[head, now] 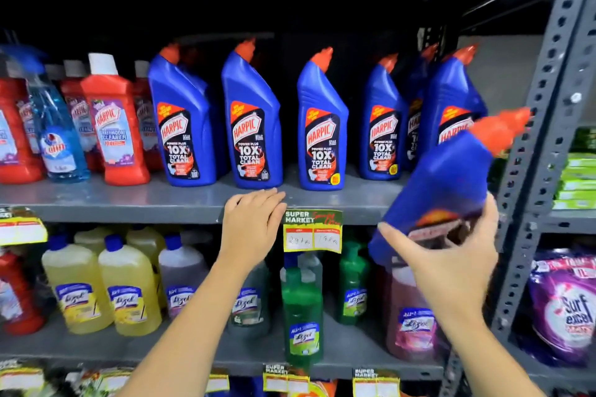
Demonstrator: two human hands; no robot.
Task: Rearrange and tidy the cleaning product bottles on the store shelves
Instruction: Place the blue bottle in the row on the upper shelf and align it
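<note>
My right hand (451, 255) grips the base of a blue Harpic bottle (448, 184) with an orange cap, tilted to the right in front of the shelf's right end. My left hand (251, 222) rests flat, fingers together, on the front edge of the grey middle shelf (129, 203), holding nothing. Several upright blue Harpic bottles stand in a row on that shelf, among them one (183, 126) at the left, one (251, 126) just above my left hand and one (322, 129) right of it. More blue bottles (451, 97) crowd the right end behind the held one.
Red Harpic bathroom cleaner bottles (113, 126) and a blue Colin spray bottle (58, 138) fill the shelf's left. Yellow, green and pink Lizol bottles (129, 284) stand on the shelf below. A price tag (312, 232) hangs from the shelf edge. A perforated grey upright (548, 106) borders the right.
</note>
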